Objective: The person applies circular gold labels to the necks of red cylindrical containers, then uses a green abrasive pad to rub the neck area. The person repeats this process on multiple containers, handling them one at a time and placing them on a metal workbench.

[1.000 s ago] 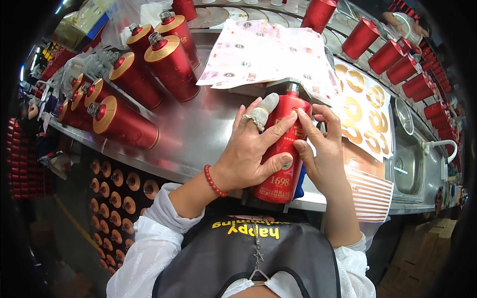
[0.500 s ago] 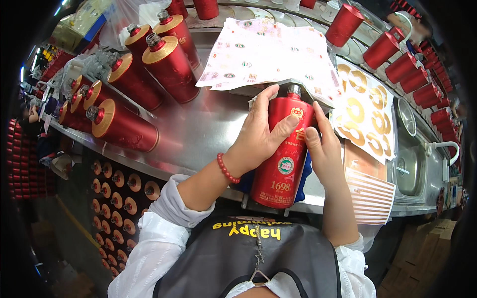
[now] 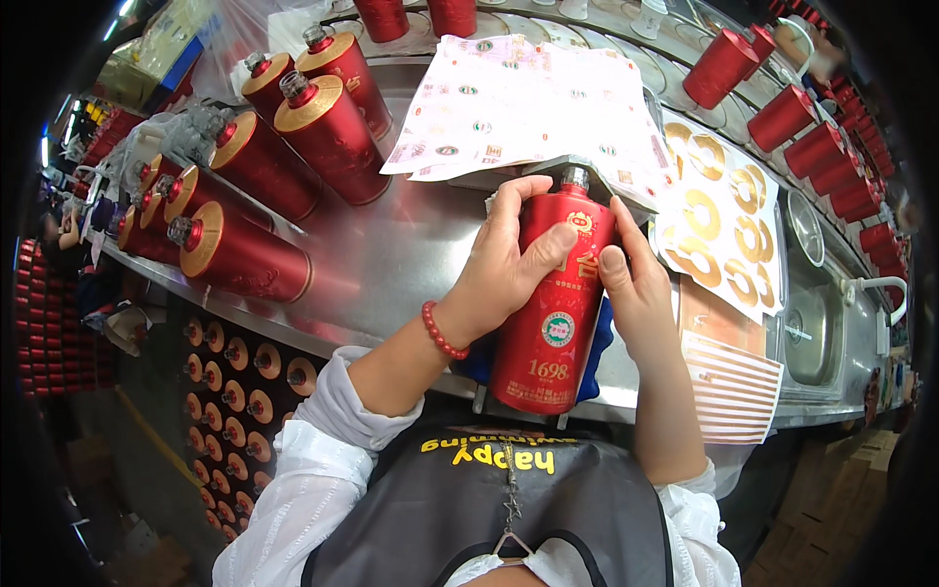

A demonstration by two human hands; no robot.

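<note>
Just nearer us than the printed paper sheets, a clear-necked red bottle.
We clasp it between our half-curled left hand, thumb across its front, and loosely bent right hand.

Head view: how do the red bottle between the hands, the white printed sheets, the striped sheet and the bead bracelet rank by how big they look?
1. White printed sheets
2. Red bottle
3. Striped sheet
4. Bead bracelet

Your stainless-steel workbench carries gold-shouldered red bottles standing on your left, printed paper sheets ahead, and a sheet of gold ring labels to your right.
</note>
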